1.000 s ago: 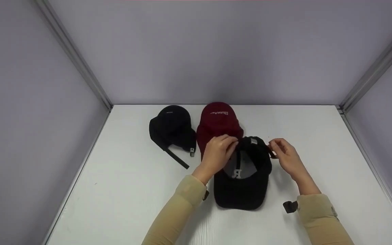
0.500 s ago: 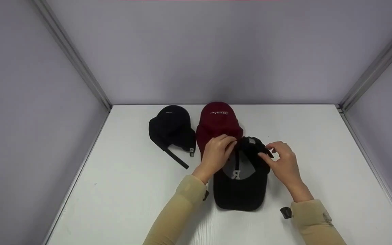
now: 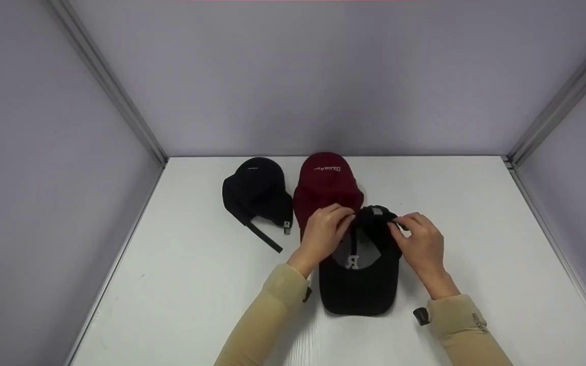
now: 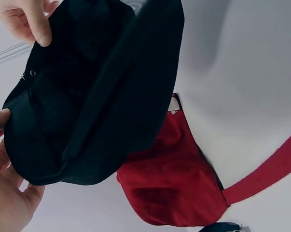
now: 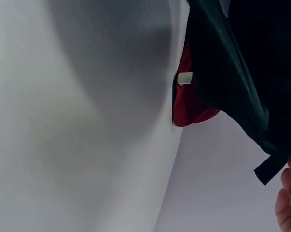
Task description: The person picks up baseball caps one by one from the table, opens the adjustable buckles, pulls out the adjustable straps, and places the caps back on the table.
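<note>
A black baseball cap (image 3: pixel 359 292) lies upside down, brim toward me, with a reversed white letter showing inside its crown. My left hand (image 3: pixel 322 227) pinches the left side of its back rim, between thumb and fingers. At the right side of the back opening, my right hand (image 3: pixel 420 241) pinches the cap's strap. In the right wrist view, a short strap end (image 5: pixel 270 170) sticks out beside the fingertips (image 5: pixel 289 178). A red cap (image 3: pixel 326 178) with white lettering lies just behind, partly covered by my left hand and the black cap.
Left of the red cap rests a second dark cap (image 3: pixel 260 185), its loose strap (image 3: pixel 264 238) stretched toward me and a small metal buckle (image 3: pixel 287 227) at its edge. The red cap's strap (image 4: pixel 268 179) also hangs undone. Grey panels (image 3: pixel 293 76) enclose the white table (image 3: pixel 181 295).
My right hand has moved left, from the strap out at the right to close against the black cap's back edge. Less of the strap sticks out now. My left hand has stayed in place.
</note>
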`<state>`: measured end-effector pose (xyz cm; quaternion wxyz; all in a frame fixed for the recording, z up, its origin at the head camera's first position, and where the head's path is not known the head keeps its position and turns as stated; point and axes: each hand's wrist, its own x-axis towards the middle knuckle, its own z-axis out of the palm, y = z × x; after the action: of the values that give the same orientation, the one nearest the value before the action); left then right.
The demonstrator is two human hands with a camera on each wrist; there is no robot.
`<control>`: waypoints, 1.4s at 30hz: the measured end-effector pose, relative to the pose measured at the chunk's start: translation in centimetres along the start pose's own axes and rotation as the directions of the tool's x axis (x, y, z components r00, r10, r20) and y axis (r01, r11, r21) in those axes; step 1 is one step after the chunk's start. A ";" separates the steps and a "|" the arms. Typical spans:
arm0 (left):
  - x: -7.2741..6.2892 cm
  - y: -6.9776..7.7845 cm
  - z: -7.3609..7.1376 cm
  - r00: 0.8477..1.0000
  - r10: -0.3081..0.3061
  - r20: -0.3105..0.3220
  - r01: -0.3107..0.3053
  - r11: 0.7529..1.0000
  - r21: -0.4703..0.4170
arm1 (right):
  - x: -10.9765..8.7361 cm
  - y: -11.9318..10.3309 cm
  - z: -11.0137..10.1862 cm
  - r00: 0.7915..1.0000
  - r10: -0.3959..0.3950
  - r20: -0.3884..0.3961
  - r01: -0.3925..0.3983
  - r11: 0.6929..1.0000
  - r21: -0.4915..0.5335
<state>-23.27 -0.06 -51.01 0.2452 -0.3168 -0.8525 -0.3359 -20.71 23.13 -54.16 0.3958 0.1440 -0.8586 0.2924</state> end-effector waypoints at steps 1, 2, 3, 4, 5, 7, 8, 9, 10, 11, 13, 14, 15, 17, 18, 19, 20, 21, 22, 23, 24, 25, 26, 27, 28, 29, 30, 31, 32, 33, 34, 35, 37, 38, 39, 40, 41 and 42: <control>-0.1 0.0 0.0 1.000 0.001 0.003 -0.001 1.000 -0.002 | 0.1 -0.1 0.0 1.000 0.029 -0.008 -0.029 1.000 0.008; -0.2 0.0 0.0 1.000 0.002 0.008 -0.002 1.000 0.000 | 0.2 -0.2 0.0 0.998 0.055 -0.017 -0.054 0.998 0.020; -0.3 -0.1 -0.1 1.000 0.005 0.012 -0.005 1.000 -0.001 | 0.3 -0.3 0.0 0.997 0.079 -0.025 -0.078 0.996 0.035; -0.4 -0.1 -0.1 1.000 0.005 0.019 -0.005 1.000 0.001 | 0.4 -0.4 0.0 0.994 0.101 -0.031 -0.099 0.994 0.053; -0.6 -0.1 -0.1 1.000 0.004 0.028 -0.005 1.000 0.005 | 0.5 -0.5 0.0 0.993 0.116 -0.035 -0.113 0.991 0.070; -0.9 -0.1 -0.1 0.999 -0.002 0.053 0.001 1.000 0.016 | 0.7 -0.5 0.0 0.989 0.138 -0.046 -0.133 0.986 0.104; -1.0 -0.1 -0.1 0.998 -0.006 0.066 0.005 1.000 0.024 | 0.8 -0.6 0.0 0.988 0.146 -0.052 -0.139 0.983 0.118; -1.2 -0.1 0.0 0.997 -0.011 0.080 0.008 0.999 0.031 | 0.9 -0.6 0.0 0.986 0.154 -0.057 -0.146 0.981 0.130; -1.3 -0.1 0.0 0.995 -0.016 0.094 0.012 0.999 0.039 | 0.9 -0.7 0.0 0.985 0.161 -0.062 -0.151 0.979 0.139; -1.5 -0.1 0.0 0.994 -0.019 0.106 0.014 0.999 0.045 | 1.0 -0.7 0.1 0.984 0.165 -0.068 -0.154 0.977 0.148; -1.8 -0.2 0.0 0.991 -0.021 0.130 0.014 0.998 0.054 | 1.1 -0.9 0.2 0.982 0.173 -0.075 -0.160 0.974 0.160; -1.9 -0.2 0.0 0.990 -0.021 0.142 0.013 0.998 0.057 | 1.1 -1.0 0.2 0.981 0.176 -0.077 -0.161 0.973 0.163; -2.0 -0.2 0.0 0.988 -0.023 0.153 0.014 0.998 0.059 | 1.2 -1.1 0.2 0.981 0.176 -0.080 -0.161 0.973 0.166; -2.2 -0.2 0.1 0.984 -0.025 0.174 0.015 0.998 0.059 | 1.3 -1.4 0.2 0.981 0.176 -0.080 -0.160 0.972 0.174; -2.3 -0.2 0.1 0.983 -0.027 0.181 0.017 0.998 0.058 | 1.4 -1.5 0.2 0.982 0.174 -0.079 -0.158 0.971 0.177; -2.3 -0.1 0.1 0.982 -0.030 0.185 0.020 0.998 0.058 | 1.5 -1.7 0.2 0.982 0.170 -0.077 -0.154 0.972 0.180; -2.2 -0.1 0.1 0.982 -0.034 0.185 0.024 0.998 0.055 | 1.6 -1.8 0.2 0.984 0.165 -0.075 -0.149 0.972 0.183; -2.2 -0.1 0.2 0.983 -0.037 0.179 0.029 0.998 0.051 | 1.7 -1.9 0.2 0.985 0.159 -0.072 -0.143 0.972 0.187; -2.0 0.0 0.2 0.985 -0.040 0.169 0.033 0.998 0.045 | 1.7 -2.0 0.2 0.986 0.154 -0.065 -0.139 0.972 0.189; -1.9 0.1 0.2 0.987 -0.043 0.155 0.037 0.998 0.041 | 1.8 -2.0 0.2 0.987 0.148 -0.059 -0.135 0.972 0.192; -1.7 0.1 0.2 0.990 -0.045 0.136 0.040 0.999 0.036 | 1.9 -2.1 0.2 0.988 0.142 -0.055 -0.129 0.973 0.194; -1.4 0.3 0.2 0.992 -0.047 0.116 0.044 0.999 0.029 | 2.0 -2.2 0.2 0.990 0.135 -0.051 -0.123 0.973 0.195; -1.2 0.4 0.1 0.994 -0.049 0.097 0.047 0.999 0.022 | 2.1 -2.2 0.2 0.990 0.130 -0.048 -0.118 0.973 0.198; -0.9 0.6 0.1 0.996 -0.050 0.078 0.049 0.999 0.013 | 2.1 -2.3 0.2 0.991 0.124 -0.043 -0.113 0.973 0.201; -0.6 0.8 0.1 0.997 -0.051 0.062 0.051 0.999 0.005 | 2.2 -2.3 0.2 0.992 0.120 -0.038 -0.110 0.974 0.200; -0.4 0.9 0.1 0.997 -0.053 0.049 0.053 0.999 -0.006 | 2.2 -2.4 0.2 0.993 0.116 -0.036 -0.107 0.974 0.202; -0.1 1.1 0.1 0.998 -0.053 0.039 0.054 0.998 -0.017 | 2.3 -2.4 0.2 0.993 0.112 -0.034 -0.103 0.974 0.201; 0.2 1.3 0.1 0.998 -0.056 0.033 0.057 0.998 -0.027 | 2.3 -2.5 0.2 0.993 0.110 -0.029 -0.102 0.974 0.205; 0.5 1.5 0.1 0.998 -0.061 0.030 0.062 0.997 -0.038 | 2.4 -2.6 0.1 0.994 0.109 -0.024 -0.101 0.973 0.208; 0.8 1.7 0.2 0.997 -0.066 0.030 0.067 0.997 -0.047 | 2.4 -2.6 0.1 0.994 0.108 -0.017 -0.101 0.972 0.212; 1.1 1.9 0.2 0.997 -0.072 0.035 0.074 0.996 -0.055 | 2.5 -2.7 0.1 0.994 0.106 -0.011 -0.101 0.972 0.213; 1.3 2.0 0.3 0.996 -0.077 0.044 0.080 0.995 -0.062 | 2.5 -2.8 0.1 0.995 0.104 -0.003 -0.101 0.971 0.216; 1.8 2.3 0.3 0.993 -0.095 0.076 0.100 0.993 -0.067 | 2.5 -2.8 0.1 0.995 0.095 0.014 -0.096 0.969 0.226; 2.0 2.4 0.4 0.989 -0.106 0.100 0.113 0.991 -0.070 | 2.5 -2.8 0.1 0.996 0.089 0.022 -0.091 0.969 0.228; 2.1 2.5 0.4 0.984 -0.118 0.130 0.128 0.989 -0.071 | 2.4 -2.8 0.1 0.996 0.081 0.030 -0.086 0.969 0.230; 2.3 2.6 0.5 0.978 -0.132 0.163 0.146 0.987 -0.074 | 2.4 -2.8 0.1 0.997 0.071 0.036 -0.077 0.970 0.231; 2.4 2.8 0.5 0.970 -0.147 0.196 0.165 0.983 -0.078 | 2.5 -2.8 0.1 0.997 0.062 0.041 -0.070 0.970 0.234; 2.5 2.8 0.5 0.960 -0.162 0.229 0.185 0.979 -0.082 | 2.5 -2.8 0.1 0.998 0.054 0.044 -0.063 0.970 0.236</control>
<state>-23.08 2.88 -48.57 0.1018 -0.2885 -0.8806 -0.3619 -21.02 20.83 -51.23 0.3509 0.1705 -0.8286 0.4016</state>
